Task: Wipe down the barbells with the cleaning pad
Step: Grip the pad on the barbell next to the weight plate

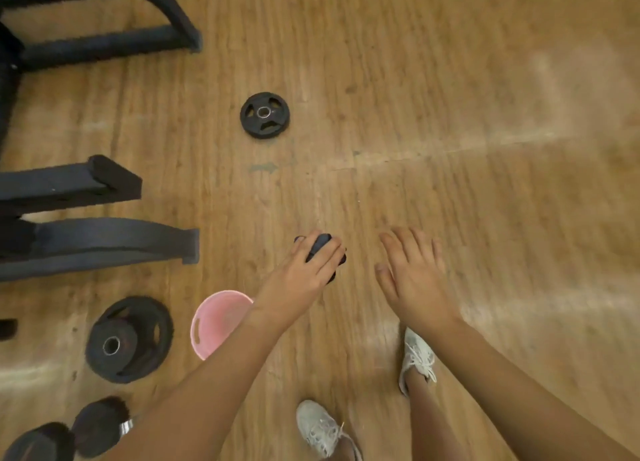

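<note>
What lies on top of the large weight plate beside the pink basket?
A smaller weight plate lies off-centre on the large weight plate, hiding that part of its face.

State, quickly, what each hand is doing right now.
Left hand: closed round a dark object.
Right hand: open, holding nothing.

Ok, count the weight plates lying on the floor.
3. One small plate lies alone mid-floor; a smaller plate sits on a large plate at lower left. The stack may hide more.
</note>
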Demonstrator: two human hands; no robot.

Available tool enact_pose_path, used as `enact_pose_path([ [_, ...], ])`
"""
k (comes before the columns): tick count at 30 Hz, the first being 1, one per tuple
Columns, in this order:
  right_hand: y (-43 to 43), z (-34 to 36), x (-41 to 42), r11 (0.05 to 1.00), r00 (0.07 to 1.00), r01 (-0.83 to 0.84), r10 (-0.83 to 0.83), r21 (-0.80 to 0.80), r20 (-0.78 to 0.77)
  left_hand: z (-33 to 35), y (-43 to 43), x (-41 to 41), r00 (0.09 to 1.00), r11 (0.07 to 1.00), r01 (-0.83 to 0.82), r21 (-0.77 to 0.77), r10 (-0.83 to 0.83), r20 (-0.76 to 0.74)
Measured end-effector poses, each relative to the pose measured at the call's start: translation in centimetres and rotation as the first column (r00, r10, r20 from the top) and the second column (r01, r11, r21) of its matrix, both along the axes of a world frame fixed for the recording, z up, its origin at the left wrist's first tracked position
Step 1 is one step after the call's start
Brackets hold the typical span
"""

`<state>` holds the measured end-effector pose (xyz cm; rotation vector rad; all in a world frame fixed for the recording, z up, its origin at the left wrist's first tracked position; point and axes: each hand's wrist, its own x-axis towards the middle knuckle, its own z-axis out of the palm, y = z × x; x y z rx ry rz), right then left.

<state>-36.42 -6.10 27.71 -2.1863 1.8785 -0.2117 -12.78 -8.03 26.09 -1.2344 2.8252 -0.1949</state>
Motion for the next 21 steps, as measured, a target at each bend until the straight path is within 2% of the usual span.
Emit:
enact_pose_path([
  [3, 3.5, 2.4, -3.5, 0.988, 0.989, 0.146, -0.147, -0.045, -0.011, 2.8, 0.3, -4.3, 0.991, 0.991, 0.134, 0.004, -0.134, 0.016],
  [9, 10.4, 5.1, -10.6, 0.931, 0.932, 0.361, -0.362, -0.054, -0.026, 5.5, 1.1, -14.2, 0.944, 0.952, 0.302, 0.037, -0.294, -0.153],
  [14, 16.5, 5.2, -17.4, 0.857, 0.857, 0.515, -0.515, -0.003, -0.030, 6.3, 3.7, -23.1, 0.900, 0.900, 0.426, 0.092, -0.412, -0.141],
  [21, 27.3, 4.6, -26.9, 0.720, 0.721, 0.692, -0.692, 0.040, -0.021, 7.4, 9.9, -35.6, 0.860, 0.843, 0.509, 0.175, -0.504, -0.072],
])
